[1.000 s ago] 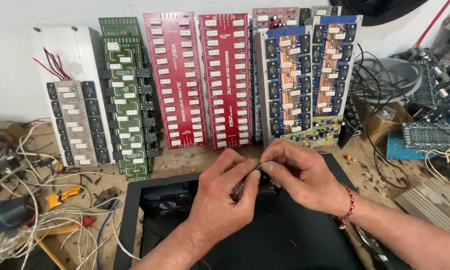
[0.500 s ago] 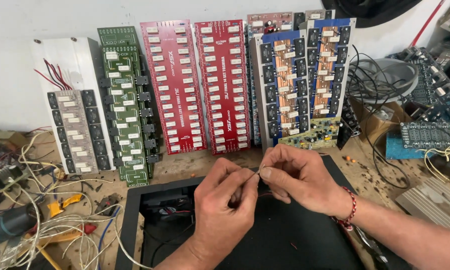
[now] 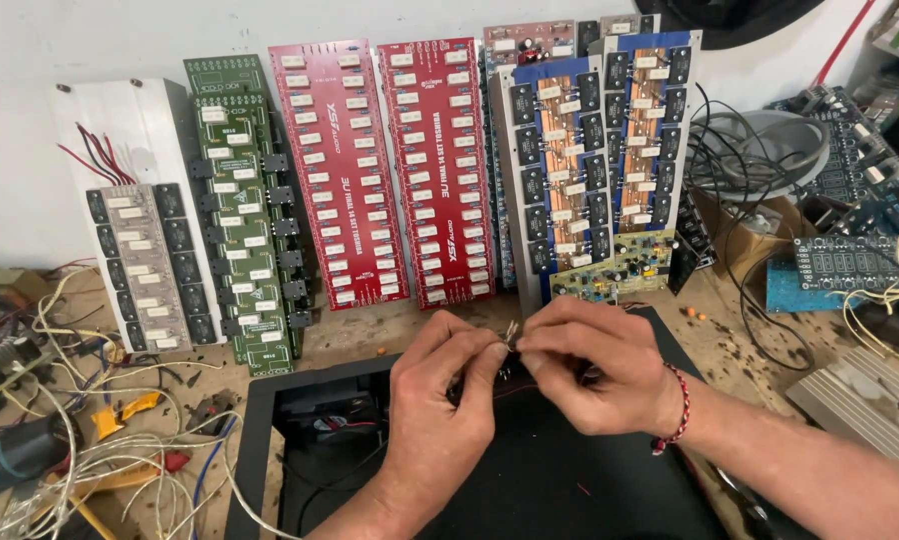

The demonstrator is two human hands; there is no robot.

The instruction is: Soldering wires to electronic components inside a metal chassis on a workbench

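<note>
My left hand and my right hand meet fingertip to fingertip over a black metal chassis. Between them they pinch a thin bare wire end that sticks up at the thumbs; a red wire runs down from it under my right palm. A red bead bracelet sits on my right wrist. What the wire joins to inside the chassis is hidden by my hands.
Long circuit boards lean on the wall: white, green, two red, blue with copper. Loose wires and yellow cutters clutter the left bench. More boards, a cardboard box and a finned heatsink lie right.
Both hands have stayed together over the chassis, shifting slightly. The fingertips have worked the wire end, which now sticks up between the thumbs.
</note>
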